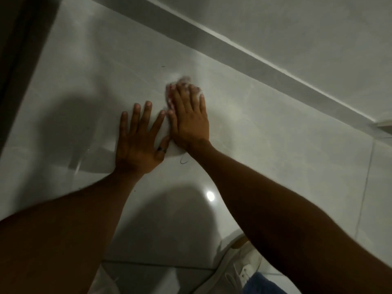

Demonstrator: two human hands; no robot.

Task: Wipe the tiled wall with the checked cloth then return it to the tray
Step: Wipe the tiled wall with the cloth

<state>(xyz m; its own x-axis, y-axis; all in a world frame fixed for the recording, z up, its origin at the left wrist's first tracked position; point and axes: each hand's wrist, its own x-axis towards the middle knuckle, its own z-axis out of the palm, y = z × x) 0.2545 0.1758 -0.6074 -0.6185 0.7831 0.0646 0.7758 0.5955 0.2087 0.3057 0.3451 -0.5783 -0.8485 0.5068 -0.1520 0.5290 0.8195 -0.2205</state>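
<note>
The glossy pale tiled wall fills most of the view. My right hand lies flat on it, pressing the checked cloth against the tile; only a blurred pale and red edge of the cloth shows around my fingertips and along the hand's left side. My left hand rests just to its left, palm flat on the tile, fingers spread, holding nothing. A dark ring sits on its thumb. No tray is in view.
A raised grey band runs diagonally across the wall above my hands. A dark frame or edge borders the left side. A white shoe and blue fabric show at the bottom right. A light glare spot sits on the tile.
</note>
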